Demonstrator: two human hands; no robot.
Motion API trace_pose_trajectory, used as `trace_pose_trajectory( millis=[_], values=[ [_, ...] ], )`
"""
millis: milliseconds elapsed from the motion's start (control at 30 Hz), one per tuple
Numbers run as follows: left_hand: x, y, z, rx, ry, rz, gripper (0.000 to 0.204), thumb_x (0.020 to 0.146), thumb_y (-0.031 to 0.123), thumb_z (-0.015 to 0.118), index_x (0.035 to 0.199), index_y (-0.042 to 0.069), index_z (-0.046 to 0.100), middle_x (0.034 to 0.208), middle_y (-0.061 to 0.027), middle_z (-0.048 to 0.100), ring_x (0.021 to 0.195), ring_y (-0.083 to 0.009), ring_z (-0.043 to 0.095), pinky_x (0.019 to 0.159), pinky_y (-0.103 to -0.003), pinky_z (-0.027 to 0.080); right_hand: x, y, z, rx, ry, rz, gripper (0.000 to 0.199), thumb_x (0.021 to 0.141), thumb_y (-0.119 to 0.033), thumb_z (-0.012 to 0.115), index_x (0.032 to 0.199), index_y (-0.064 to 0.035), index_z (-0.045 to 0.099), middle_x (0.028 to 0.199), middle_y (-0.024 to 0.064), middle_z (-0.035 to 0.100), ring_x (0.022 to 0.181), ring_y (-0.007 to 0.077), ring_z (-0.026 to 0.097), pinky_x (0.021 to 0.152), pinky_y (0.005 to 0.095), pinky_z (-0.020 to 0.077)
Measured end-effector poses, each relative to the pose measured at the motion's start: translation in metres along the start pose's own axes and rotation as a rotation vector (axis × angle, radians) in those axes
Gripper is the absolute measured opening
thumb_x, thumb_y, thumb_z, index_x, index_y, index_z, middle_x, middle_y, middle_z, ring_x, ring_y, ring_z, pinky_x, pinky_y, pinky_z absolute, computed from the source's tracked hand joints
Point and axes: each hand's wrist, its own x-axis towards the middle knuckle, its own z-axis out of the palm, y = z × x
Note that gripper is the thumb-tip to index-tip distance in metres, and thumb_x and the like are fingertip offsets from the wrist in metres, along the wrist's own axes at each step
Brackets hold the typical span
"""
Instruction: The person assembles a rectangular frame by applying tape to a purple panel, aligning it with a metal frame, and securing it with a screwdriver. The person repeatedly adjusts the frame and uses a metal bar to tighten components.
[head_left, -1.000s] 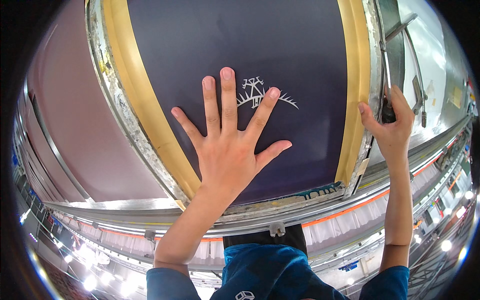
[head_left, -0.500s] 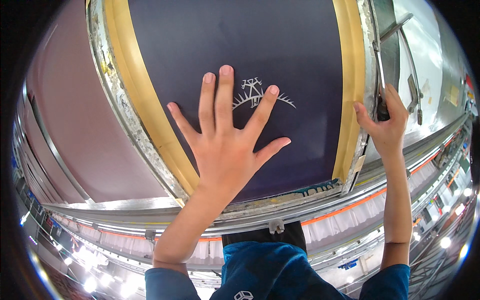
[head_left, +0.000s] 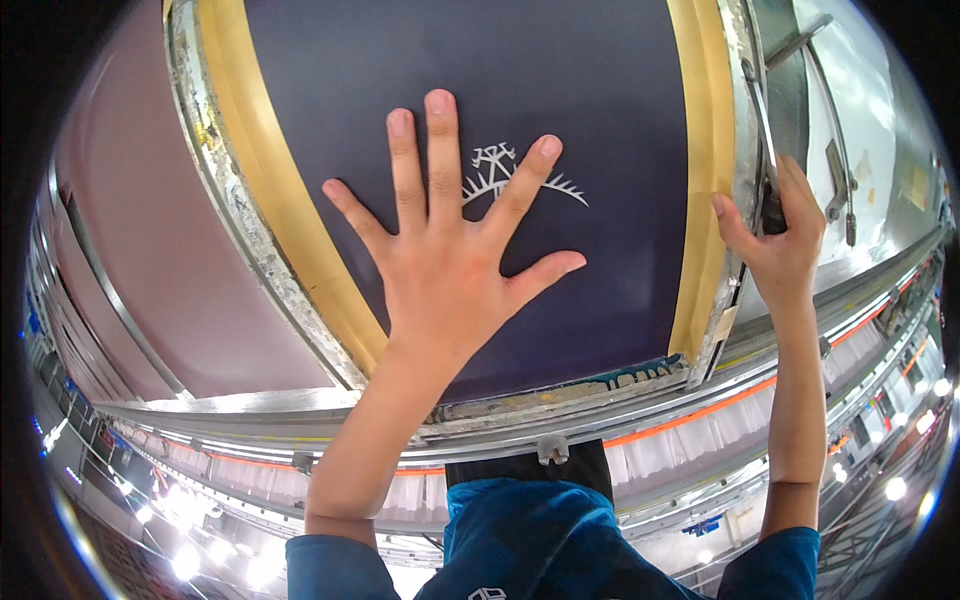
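My left hand lies spread and palm down on the dark mesh of a screen-printing frame. Its index finger partly covers a pale, spiky emblem on the mesh. At the frame's right side, my right hand is wrapped round the dark handle of a screwdriver. The tool's metal shaft points away from me along the frame's metal edge, and its far end is close to that edge. My right thumb rests by the tan tape border.
To the left spreads a mauve flat surface. A bent metal rod stands right of the screwdriver, above a shiny pale surface. Metal rails with an orange line run between the frame and my body. Dark smears mark the frame's near edge.
My left hand has moved a little farther away from me across the mesh, still spread. The right hand has shifted slightly, and the screwdriver has tilted a little with it.
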Motion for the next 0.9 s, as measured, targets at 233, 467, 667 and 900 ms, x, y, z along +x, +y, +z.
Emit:
trace_pose_trajectory(
  millis=[233, 467, 667, 900],
  values=[
    [-0.019, 0.0, 0.007, 0.053, -0.018, 0.169, 0.058, 0.09, 0.079, 0.036, 0.142, 0.057, 0.049, 0.166, -0.0216, 0.019, 0.154, -0.0463, 0.011, 0.111, -0.076, -0.007, -0.002, -0.005, 0.002, -0.021, 0.057, -0.02, 0.06, 0.073, -0.02, 0.087, 0.122, 0.0052, 0.064, 0.088, 0.0082, 0.059, 0.074, 0.0183, 0.057, 0.067, 0.0281, 0.0484],
    [-0.017, 0.002, 0.007, 0.047, -0.005, 0.166, 0.053, 0.092, 0.075, 0.037, 0.14, 0.057, 0.052, 0.167, -0.0204, 0.019, 0.154, -0.0457, 0.012, 0.112, -0.076, -0.004, -0.004, 0.0, 0.006, -0.064, 0.1, -0.051, 0.059, 0.072, -0.023, 0.088, 0.119, 0.0041, 0.066, 0.088, 0.0091, 0.059, 0.074, 0.0212, 0.059, 0.068, 0.0292, 0.0492],
    [-0.019, 0.003, 0.009, 0.055, 0.034, 0.164, 0.052, 0.092, 0.074, 0.04, 0.139, 0.055, 0.054, 0.167, -0.0202, 0.019, 0.154, -0.0448, 0.013, 0.114, -0.073, -0.005, -0.008, 0.002, 0.009, -0.065, 0.104, -0.088, 0.061, 0.075, -0.02, 0.087, 0.126, 0.0049, 0.063, 0.095, 0.0091, 0.062, 0.08, 0.0183, 0.06, 0.074, 0.0279, 0.0499],
    [-0.024, 0.008, 0.008, 0.021, 0.022, 0.115, 0.051, 0.093, 0.071, 0.044, 0.14, 0.054, 0.054, 0.167, -0.02, 0.018, 0.155, -0.0423, 0.013, 0.115, -0.071, -0.005, -0.009, -0.004, 0.009, -0.086, 0.077, -0.059, 0.065, 0.077, -0.017, 0.086, 0.131, 0.0064, 0.06, 0.102, 0.0119, 0.064, 0.09, 0.0205, 0.064, 0.082, 0.0284, 0.051]
  ],
)
